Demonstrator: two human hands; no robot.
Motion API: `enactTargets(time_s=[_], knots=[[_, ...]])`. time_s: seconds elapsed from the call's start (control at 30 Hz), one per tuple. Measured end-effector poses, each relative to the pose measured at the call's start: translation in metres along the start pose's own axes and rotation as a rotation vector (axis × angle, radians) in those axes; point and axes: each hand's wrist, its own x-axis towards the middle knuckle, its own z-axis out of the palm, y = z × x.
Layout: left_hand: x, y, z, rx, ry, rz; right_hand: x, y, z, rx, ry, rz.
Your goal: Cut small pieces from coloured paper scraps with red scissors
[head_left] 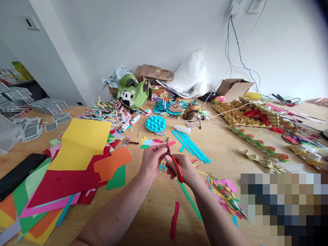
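Note:
My right hand (180, 167) is closed round red-handled scissors (176, 167), whose blades point up and away over the table. My left hand (155, 159) is pinched close to the blades, its fingertips nearly touching my right hand; what it grips is too small to name. Just beyond the hands lie colourful paper fish shapes (151, 142). Tiny orange and blue paper bits (163, 166) show between my wrists. A green strip (189, 200) runs beneath my right forearm, and a red strip (174, 220) lies nearer. Blue strips (191, 145) are spread to the right.
Coloured paper sheets (77, 147) and a black phone (22, 172) cover the left side. Behind the hands are a blue dimpled disc (155, 123), a glue bottle (182, 128) and a jar (190, 111). Egg cartons (235, 114) and paper scraps (225, 194) lie right.

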Motion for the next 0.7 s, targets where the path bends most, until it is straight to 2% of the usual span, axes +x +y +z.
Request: enactTargets(time_s=[0.47, 0.7], knots=[[0.0025, 0.0023, -0.0025, 0.005, -0.022, -0.010, -0.0011, -0.0002, -0.0028, -0.013, -0.026, 0.029], [0.0035, 0.0075, -0.0041, 0.014, -0.046, -0.056, -0.0020, -0.0020, -0.0043, -0.036, -0.025, 0.046]])
